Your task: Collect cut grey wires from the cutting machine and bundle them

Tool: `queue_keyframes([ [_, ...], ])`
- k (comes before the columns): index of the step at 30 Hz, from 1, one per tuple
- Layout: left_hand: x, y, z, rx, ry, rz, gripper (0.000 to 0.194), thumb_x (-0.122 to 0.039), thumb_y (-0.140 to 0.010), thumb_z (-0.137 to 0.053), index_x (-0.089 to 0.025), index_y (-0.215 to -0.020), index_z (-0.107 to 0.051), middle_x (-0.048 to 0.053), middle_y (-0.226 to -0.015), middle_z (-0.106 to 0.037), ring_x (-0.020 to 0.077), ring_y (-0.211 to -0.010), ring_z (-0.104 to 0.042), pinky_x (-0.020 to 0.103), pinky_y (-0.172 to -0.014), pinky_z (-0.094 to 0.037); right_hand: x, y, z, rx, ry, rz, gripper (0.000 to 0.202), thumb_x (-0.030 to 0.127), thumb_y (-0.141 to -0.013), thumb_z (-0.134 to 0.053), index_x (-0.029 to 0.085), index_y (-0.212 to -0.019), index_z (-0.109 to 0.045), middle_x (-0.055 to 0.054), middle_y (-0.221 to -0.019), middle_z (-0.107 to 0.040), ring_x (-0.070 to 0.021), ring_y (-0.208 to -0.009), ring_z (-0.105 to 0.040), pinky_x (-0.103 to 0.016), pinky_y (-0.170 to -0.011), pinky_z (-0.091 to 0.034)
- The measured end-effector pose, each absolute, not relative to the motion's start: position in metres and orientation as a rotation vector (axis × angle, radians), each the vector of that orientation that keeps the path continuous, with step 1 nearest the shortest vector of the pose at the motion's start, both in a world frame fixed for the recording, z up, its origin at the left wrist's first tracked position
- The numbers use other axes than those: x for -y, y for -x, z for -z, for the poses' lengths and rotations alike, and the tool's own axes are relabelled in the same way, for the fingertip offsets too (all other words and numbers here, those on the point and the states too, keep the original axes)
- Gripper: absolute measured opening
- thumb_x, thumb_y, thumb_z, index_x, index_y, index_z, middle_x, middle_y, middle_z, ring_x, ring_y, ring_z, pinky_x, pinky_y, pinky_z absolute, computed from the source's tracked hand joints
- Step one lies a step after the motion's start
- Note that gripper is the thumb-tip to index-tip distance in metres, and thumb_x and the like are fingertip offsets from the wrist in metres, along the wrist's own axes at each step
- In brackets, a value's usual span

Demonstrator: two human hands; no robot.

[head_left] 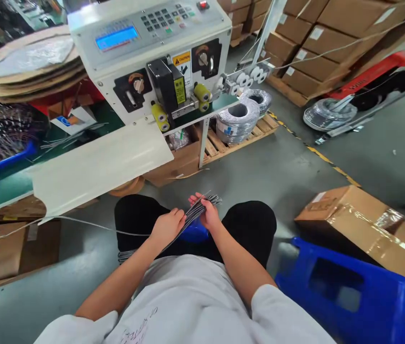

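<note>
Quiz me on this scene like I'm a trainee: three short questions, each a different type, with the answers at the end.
1. Multiple choice: What are the left hand and right hand holding?
A) A roll of tape
B) A bundle of wires
C) A screwdriver

2. True or false: The display on the machine is lit blue.

3. Fill in the blank: The striped line on the floor is yellow and ____.

Key: 1 B; 2 true; 3 black
</note>
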State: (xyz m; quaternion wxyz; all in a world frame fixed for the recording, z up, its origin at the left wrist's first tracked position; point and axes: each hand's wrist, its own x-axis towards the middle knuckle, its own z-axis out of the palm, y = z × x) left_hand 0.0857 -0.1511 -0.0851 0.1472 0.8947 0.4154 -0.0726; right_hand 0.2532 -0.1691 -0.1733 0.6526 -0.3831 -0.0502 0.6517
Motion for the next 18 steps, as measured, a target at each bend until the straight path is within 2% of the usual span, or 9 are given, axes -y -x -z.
queue_keyframes([
  [10, 0.155, -0.084, 0.09, -1.161, -2.599, 0.183, 0.035, -0.04, -0.102, -0.024, -0.023, -0.094, -0.053, 0.002, -0.09, -0.06, 0.0156, -0.077, -0.06, 0.027, -0.059, -0.037, 0.178, -0.26, 0.17, 0.271, 0.851, -1.436, 0.033, 0.038, -0.073, -0.075, 0.023, -0.102, -0.072, -0.005, -0.097, -0.078, -0.0241, -0.098, -0.072, -0.043, -0.094, -0.054],
  [14, 0.157, -0.087, 0.088, -1.14, -2.656, 0.196, 0.035, -0.038, -0.102, -0.025, -0.023, -0.095, -0.056, 0.004, -0.09, -0.059, 0.017, -0.084, -0.057, 0.029, -0.067, -0.041, 0.184, -0.261, 0.169, 0.409, 0.822, -1.456, 0.036, 0.04, -0.072, -0.077, 0.022, -0.103, -0.072, -0.006, -0.095, -0.078, -0.0226, -0.094, -0.072, -0.042, -0.093, -0.053],
  [18, 0.16, -0.078, 0.082, -1.12, -2.672, 0.221, 0.032, -0.042, -0.1, -0.032, -0.024, -0.105, -0.058, 0.007, -0.1, -0.06, 0.0211, -0.099, -0.055, 0.031, -0.077, -0.044, 0.186, -0.26, 0.167, 0.405, 0.858, -1.428, 0.029, 0.038, -0.072, -0.076, 0.022, -0.096, -0.072, -0.003, -0.08, -0.077, -0.0227, -0.086, -0.073, -0.042, -0.086, -0.056],
])
